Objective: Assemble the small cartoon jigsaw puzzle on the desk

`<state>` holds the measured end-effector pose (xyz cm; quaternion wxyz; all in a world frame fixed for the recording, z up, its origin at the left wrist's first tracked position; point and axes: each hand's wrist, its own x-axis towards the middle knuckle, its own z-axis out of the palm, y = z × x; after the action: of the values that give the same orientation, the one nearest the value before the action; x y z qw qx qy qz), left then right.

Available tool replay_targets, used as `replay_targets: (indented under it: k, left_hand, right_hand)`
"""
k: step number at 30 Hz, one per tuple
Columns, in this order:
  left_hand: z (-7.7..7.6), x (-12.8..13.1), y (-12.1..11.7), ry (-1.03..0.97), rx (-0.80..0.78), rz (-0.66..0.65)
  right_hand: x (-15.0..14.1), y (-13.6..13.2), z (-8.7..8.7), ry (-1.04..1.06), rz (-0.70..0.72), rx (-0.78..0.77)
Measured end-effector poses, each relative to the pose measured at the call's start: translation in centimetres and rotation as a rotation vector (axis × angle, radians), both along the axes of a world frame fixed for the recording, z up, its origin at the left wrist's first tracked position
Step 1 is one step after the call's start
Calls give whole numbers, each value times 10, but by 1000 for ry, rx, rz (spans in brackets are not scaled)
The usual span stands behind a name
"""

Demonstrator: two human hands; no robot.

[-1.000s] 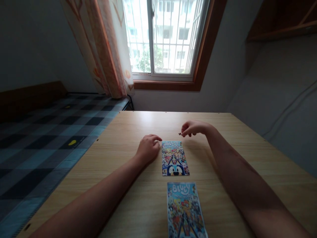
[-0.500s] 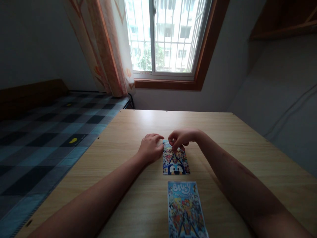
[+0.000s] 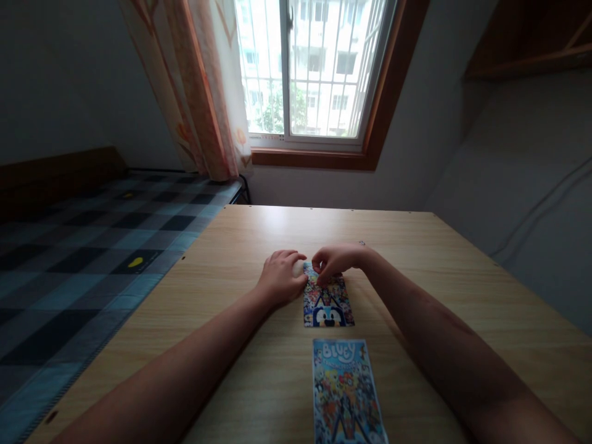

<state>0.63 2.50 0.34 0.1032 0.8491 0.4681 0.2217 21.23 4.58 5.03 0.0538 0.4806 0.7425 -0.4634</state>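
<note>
A small colourful cartoon picture (image 3: 329, 314), with a blue dog's face at its near end, lies flat on the table. My left hand (image 3: 283, 274) rests palm down at its left edge, fingers apart, thumb side against the picture. Over its upper part, my right hand (image 3: 335, 259) bends down from the right, with thumb and forefinger pinched together at the surface. Whatever sits between those fingertips is too small to make out. Closer to me lies a larger "Bluey" picture sheet (image 3: 346, 388), apart from both hands. Just behind my right wrist shows a tiny patterned bit (image 3: 362, 243).
The light wood table (image 3: 259, 234) reaches toward a barred window (image 3: 319, 68). On the left stand a bed with a checked cover (image 3: 115, 228) and a hanging curtain (image 3: 198, 92). A cable (image 3: 541, 203) runs along the right wall.
My right hand has shifted slightly left over the small picture, and the tiny bit behind its wrist has come into sight. My left hand stays at the picture's left edge.
</note>
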Motion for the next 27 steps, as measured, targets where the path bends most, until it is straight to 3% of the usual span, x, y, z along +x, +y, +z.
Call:
replay_targets:
  k: [10, 18, 27]
  left_hand:
    - [-1, 0, -1, -1, 9, -3]
    - [-1, -1, -1, 40, 3, -18]
    - [1, 0, -2, 84, -14, -29]
  right_hand:
    - [6, 0, 2, -28, -3, 106]
    - [16, 4, 1, -96, 22, 102]
    - [2, -4, 4, -222, 52, 212]
